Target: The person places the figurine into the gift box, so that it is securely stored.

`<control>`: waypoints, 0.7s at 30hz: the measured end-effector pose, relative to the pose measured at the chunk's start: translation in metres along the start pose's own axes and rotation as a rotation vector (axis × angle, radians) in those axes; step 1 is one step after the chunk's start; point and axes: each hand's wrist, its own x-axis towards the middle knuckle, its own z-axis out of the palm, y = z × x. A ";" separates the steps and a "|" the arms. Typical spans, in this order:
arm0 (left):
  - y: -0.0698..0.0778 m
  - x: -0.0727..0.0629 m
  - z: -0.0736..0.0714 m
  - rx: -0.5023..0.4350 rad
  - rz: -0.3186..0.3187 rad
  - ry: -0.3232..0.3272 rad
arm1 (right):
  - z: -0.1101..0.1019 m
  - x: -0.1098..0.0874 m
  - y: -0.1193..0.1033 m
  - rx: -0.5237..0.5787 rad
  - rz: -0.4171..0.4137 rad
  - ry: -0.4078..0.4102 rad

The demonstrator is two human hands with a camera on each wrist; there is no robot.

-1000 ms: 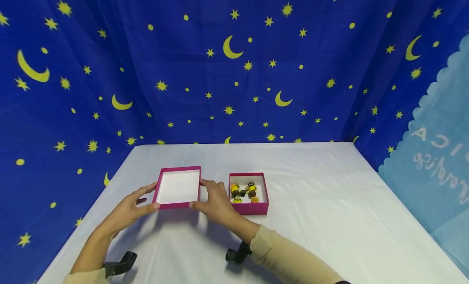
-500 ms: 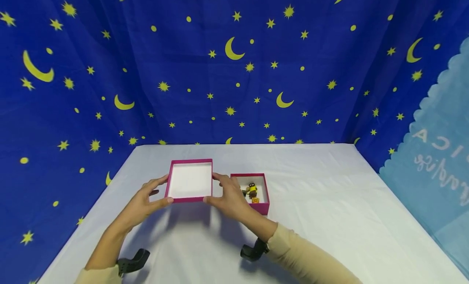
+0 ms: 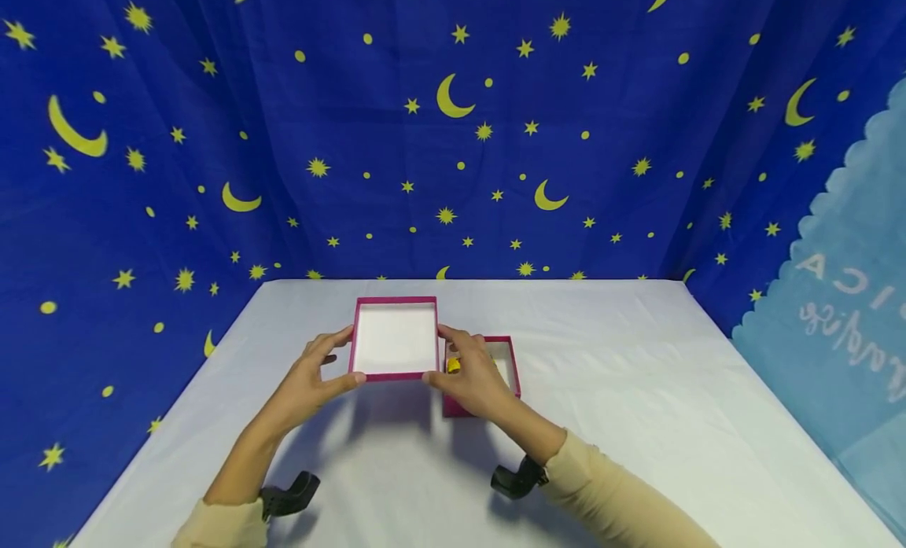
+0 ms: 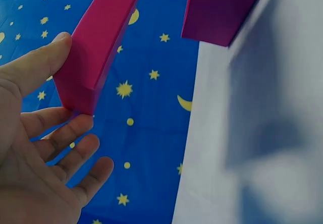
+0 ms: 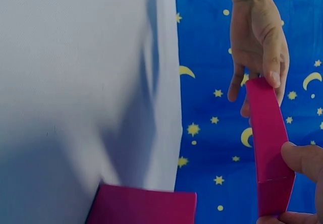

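Observation:
A square magenta box lid [image 3: 396,340] with a white inside is held up over the table, its hollow side facing the head camera. My left hand [image 3: 307,387] pinches its left side, thumb on the near edge; in the left wrist view the thumb presses the magenta wall [image 4: 98,42] while the other fingers spread below. On the right side, my right hand [image 3: 473,379] grips the lid between thumb and fingers. Behind that hand stands the magenta box [image 3: 458,407], partly covered. One small yellow figure [image 3: 453,365] shows inside it; the rest of the contents is hidden.
A white cloth [image 3: 637,391] covers the table. A dark blue curtain [image 3: 340,123] with yellow stars and moons hangs behind and at the left. At the right is a light blue cloth [image 3: 842,336] with white lettering. Black wrist mounts [image 3: 290,497] sit below the hands.
Both hands have carried the lid to the right and somewhat upward and away, toward the box. The right hand now covers most of the figures in the box. The box has stayed put.

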 end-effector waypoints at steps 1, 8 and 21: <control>0.001 0.001 0.002 -0.009 0.016 0.002 | -0.002 0.000 0.001 -0.003 0.000 0.003; 0.006 0.010 0.015 -0.055 0.068 -0.001 | -0.014 0.000 0.011 0.051 -0.018 0.020; 0.027 0.027 0.045 -0.051 0.157 0.079 | -0.044 0.003 0.024 0.125 0.112 0.087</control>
